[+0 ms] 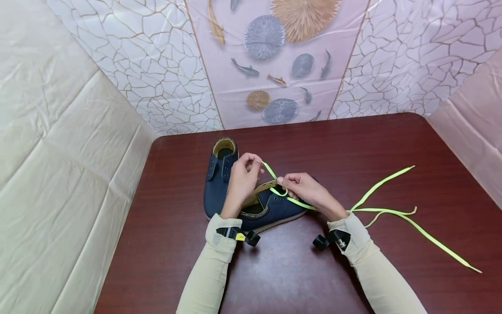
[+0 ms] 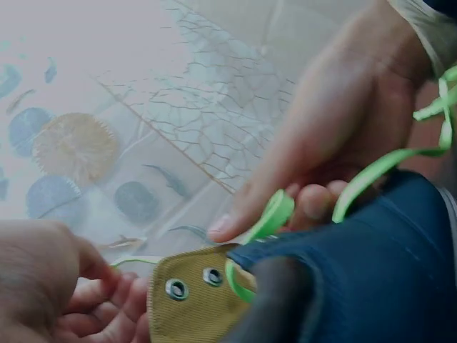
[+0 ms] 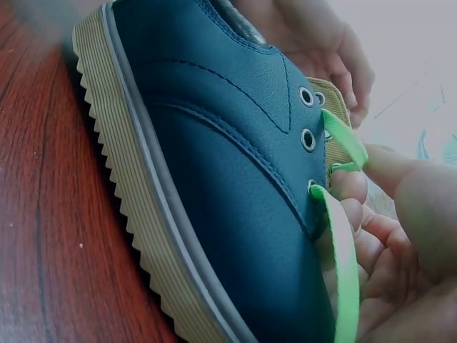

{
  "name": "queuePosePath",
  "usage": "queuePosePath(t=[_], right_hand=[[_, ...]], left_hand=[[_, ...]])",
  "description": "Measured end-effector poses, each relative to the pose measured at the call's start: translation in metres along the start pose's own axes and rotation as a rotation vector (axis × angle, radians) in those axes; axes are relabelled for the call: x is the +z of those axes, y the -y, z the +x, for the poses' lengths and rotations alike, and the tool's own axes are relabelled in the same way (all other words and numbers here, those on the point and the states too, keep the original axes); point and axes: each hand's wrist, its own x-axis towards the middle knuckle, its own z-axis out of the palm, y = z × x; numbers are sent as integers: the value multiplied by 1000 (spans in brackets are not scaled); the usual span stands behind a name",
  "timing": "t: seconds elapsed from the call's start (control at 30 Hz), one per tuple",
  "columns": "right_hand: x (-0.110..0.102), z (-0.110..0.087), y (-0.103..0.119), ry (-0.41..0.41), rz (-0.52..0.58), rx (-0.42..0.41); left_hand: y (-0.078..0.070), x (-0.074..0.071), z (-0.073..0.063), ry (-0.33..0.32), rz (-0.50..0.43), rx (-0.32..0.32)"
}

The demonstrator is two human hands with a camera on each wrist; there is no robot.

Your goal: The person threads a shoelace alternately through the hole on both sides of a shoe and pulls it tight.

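A navy shoe (image 1: 290, 210) with a tan, ridged sole lies in front of me, its toe toward the right. One eyelet flap (image 2: 182, 307) is folded outward, showing tan lining and metal eyelets. Neon-green shoelace (image 1: 269, 170) runs through some eyelets and makes a small loop over the opening. Between thumb and finger, my left hand (image 1: 244, 176) pinches a lace end beyond the flap. My right hand (image 1: 307, 189) grips the flap's edge by the eyelets, thumb on the near face; its other fingers are partly hidden behind the lace and shoe.
Another navy shoe (image 1: 215, 192), with bare eyelets, stands just left, close beside the first. Loose neon-green lace ends (image 1: 378, 185) spread over the dark red-brown table (image 1: 168, 257) past my right wrist. Patterned sheets (image 1: 157, 56) hang around the table's back and sides.
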Motion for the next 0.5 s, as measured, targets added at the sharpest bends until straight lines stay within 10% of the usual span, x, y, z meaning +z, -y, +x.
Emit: queuePosePath(t=[0.5], right_hand=[[-1,1,-4,23,64,-33]], left_hand=[[-1,-45,16,-273,-824,-56]])
